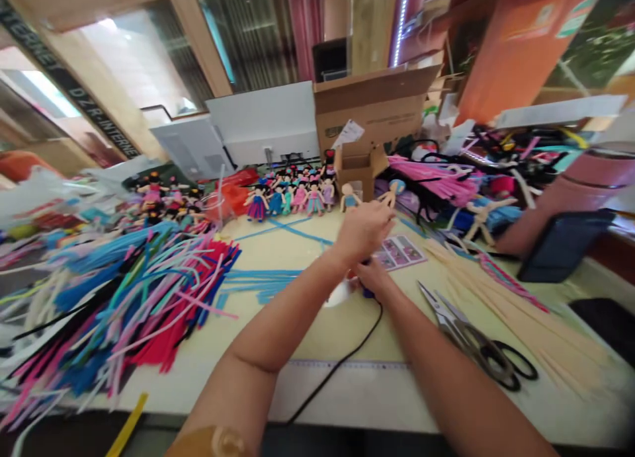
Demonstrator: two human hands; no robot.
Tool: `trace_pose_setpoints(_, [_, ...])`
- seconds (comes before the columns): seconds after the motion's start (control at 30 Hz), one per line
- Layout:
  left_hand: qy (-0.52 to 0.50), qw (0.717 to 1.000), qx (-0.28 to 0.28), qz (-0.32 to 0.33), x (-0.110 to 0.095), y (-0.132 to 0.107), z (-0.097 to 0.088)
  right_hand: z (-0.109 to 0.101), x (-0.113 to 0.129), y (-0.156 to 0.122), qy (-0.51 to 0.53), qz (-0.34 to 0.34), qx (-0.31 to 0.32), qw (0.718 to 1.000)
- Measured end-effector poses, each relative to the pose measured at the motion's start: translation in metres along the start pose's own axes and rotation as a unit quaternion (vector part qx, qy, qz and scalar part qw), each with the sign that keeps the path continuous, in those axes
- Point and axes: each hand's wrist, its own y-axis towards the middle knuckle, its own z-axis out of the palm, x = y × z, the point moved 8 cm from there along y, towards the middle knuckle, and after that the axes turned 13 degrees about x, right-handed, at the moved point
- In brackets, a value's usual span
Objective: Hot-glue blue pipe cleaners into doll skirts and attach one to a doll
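My left hand (366, 231) is stretched over the middle of the table, fingers closed around a small beige doll (391, 194) with blue on it. Just below, my right hand (372, 280) is wrapped around a dark blue corded tool (367, 291); its kind is mostly hidden by my fingers. A black cord (353, 351) runs from it to the table's front edge. Left of my hands lie light blue fuzzy stems (268, 282). A second beige doll (349, 196) with a blue body stands just behind my left hand.
Finished dolls (302, 196) stand in rows at the back, before a cardboard box (367, 113). Bundles of coloured fuzzy stems (149, 291) cover the left side. Scissors (471, 338), beige stems (516, 305) and a propped phone (563, 245) are on the right. A ruler (342, 364) lies in front.
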Motion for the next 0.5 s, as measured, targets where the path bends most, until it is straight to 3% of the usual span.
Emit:
trace_pose_setpoints(0.1, [0.016, 0.988, 0.042, -0.145, 0.106, -0.039, 0.007, 0.001, -0.014, -0.001, 0.103, 0.031, 0.015, 0.994])
trace_pose_setpoints(0.2, [0.031, 0.96, 0.133, -0.243, 0.176, -0.07, 0.032, -0.001, -0.024, -0.003, 0.189, 0.049, 0.004, 0.981])
trace_pose_setpoints(0.33, [0.031, 0.943, 0.175, -0.281, 0.214, -0.09, 0.058, 0.001, -0.025, -0.004, 0.206, 0.063, 0.006, 0.977])
trace_pose_setpoints(0.5, [0.053, 0.918, 0.148, -0.365, 0.259, -0.111, 0.061, 0.003, -0.028, -0.004, 0.207, 0.077, 0.004, 0.975])
